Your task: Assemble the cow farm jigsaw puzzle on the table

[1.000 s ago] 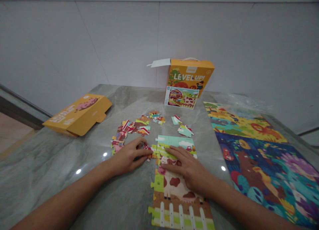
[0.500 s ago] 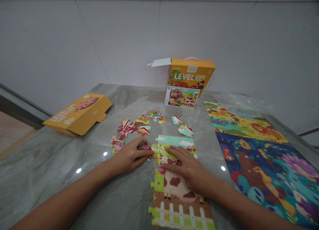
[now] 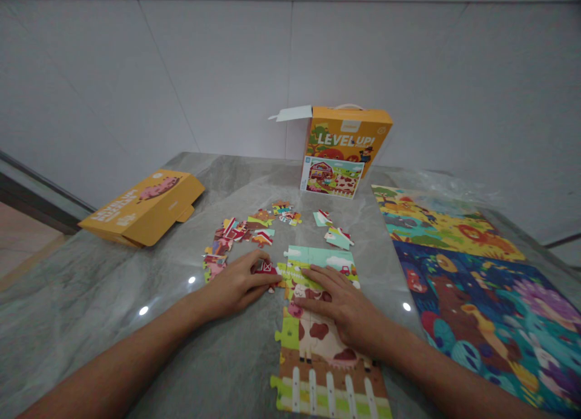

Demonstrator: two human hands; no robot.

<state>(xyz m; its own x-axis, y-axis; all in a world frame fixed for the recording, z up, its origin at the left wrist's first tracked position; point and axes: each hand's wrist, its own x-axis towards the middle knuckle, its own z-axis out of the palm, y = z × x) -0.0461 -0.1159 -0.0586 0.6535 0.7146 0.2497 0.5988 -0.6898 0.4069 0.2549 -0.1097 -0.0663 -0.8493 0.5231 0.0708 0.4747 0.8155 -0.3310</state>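
Observation:
A partly joined jigsaw puzzle (image 3: 320,337) with a cow and a white fence lies on the grey table. Flat on its upper part, with fingers apart, rests my right hand (image 3: 340,298). My left hand (image 3: 240,283) grips a red barn puzzle piece (image 3: 267,267) at the puzzle's upper left edge; whether the piece is locked in, I cannot tell. Loose puzzle pieces (image 3: 222,243) lie in a cluster beyond my left hand, and a few more pieces (image 3: 339,237) sit just above the puzzle's top edge.
An orange puzzle box (image 3: 349,134) stands at the back with a farm picture card (image 3: 334,178) leaning on it. Another orange box (image 3: 145,204) lies at left. On the right are a yellow animal puzzle (image 3: 445,222), a dark blue puzzle (image 3: 490,322) and clear plastic wrap (image 3: 458,186).

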